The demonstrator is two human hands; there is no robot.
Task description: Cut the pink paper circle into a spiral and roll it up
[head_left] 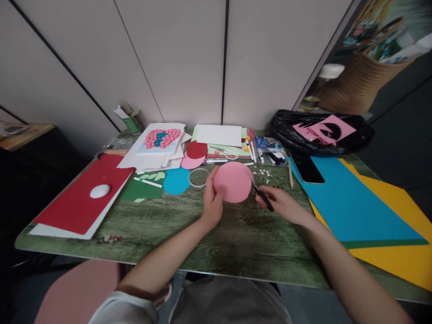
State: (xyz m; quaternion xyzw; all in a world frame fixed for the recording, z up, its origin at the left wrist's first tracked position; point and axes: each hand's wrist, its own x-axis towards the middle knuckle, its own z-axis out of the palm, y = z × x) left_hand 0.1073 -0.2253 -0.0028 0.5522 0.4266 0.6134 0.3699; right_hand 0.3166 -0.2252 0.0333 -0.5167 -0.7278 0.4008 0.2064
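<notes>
scissors (264, 200) sit closed in your right hand (278, 203), right of frame centre, blades at the edge of the pink disc (232, 182), which your left hand (213, 198) pinches. turn the paper into the blades, fingers clear, for smoother curves.

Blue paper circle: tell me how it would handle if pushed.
The blue paper circle looks thin, so it is probably light and bendable. Lying flat on the green wood-grain table, it would likely slide rather than tip.
</notes>
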